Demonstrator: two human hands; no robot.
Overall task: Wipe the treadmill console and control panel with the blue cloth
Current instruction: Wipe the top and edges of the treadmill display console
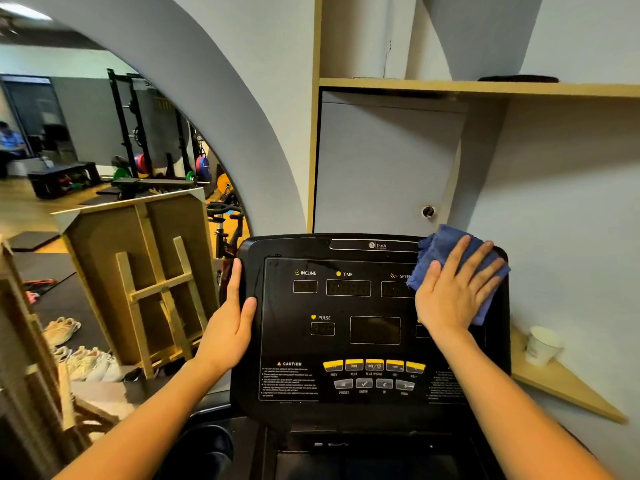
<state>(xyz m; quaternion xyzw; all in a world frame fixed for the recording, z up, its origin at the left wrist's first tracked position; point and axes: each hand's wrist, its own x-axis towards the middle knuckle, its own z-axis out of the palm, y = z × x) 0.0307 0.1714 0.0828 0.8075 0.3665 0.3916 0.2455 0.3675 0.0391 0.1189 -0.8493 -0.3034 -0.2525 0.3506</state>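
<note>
The black treadmill console (pixel 349 306) fills the centre, with INCLINE, TIME, SPEED and PULSE displays. A row of yellow and grey buttons forms the control panel (pixel 374 374) near its lower edge. My right hand (pixel 453 289) lies flat, fingers spread, pressing the blue cloth (pixel 440 249) against the console's upper right corner, over part of the SPEED display. My left hand (pixel 232 317) grips the console's left edge, thumb on the front face.
A wooden shelf (pixel 554 379) with a white paper cup (pixel 542 344) sits just right of the console. A wall cabinet with a lock (pixel 428 211) stands behind. To the left are upturned wooden furniture (pixel 145 271), shoes (pixel 86 362) on the floor and gym racks.
</note>
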